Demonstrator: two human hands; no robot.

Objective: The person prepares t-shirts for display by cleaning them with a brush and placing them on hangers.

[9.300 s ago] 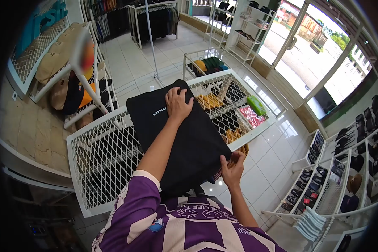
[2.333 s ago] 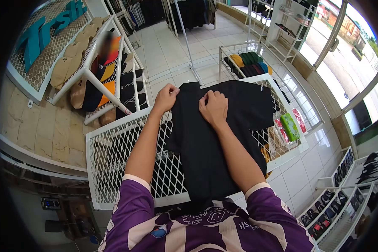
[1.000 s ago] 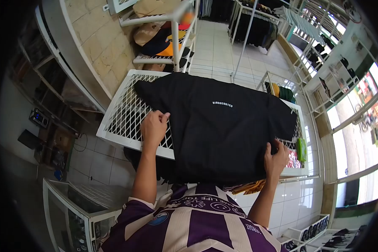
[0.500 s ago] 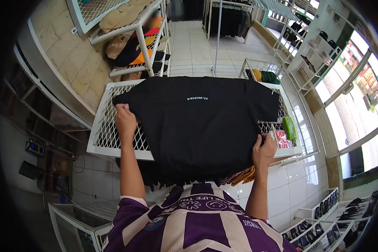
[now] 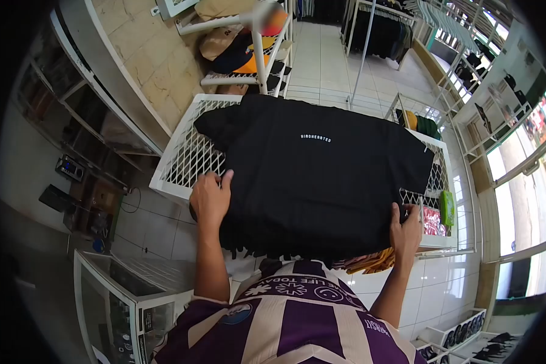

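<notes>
A black T-shirt (image 5: 321,182) with small white lettering across its chest lies spread out, front up, on a white mesh-topped table (image 5: 176,167). Its sleeves point away to both sides, and its lower end reaches the table's near edge. My left hand (image 5: 211,199) is at the shirt's left side, thumb apart from the fingers, thumb tip against the black cloth. At the lower right side, my right hand (image 5: 406,230) has its thumb on the cloth and its fingers bent around the edge, partly hidden.
A green packet (image 5: 446,208) and a red-and-white packet (image 5: 432,221) lie on the table's right end. Orange-brown garments (image 5: 367,261) hang below the near edge. Beyond stands a white rack with caps (image 5: 249,60). A glass case (image 5: 112,303) stands at lower left.
My left hand has left the left sleeve and come down to the shirt's side. My right hand stays at the lower right edge. The view has shifted and tilted.
</notes>
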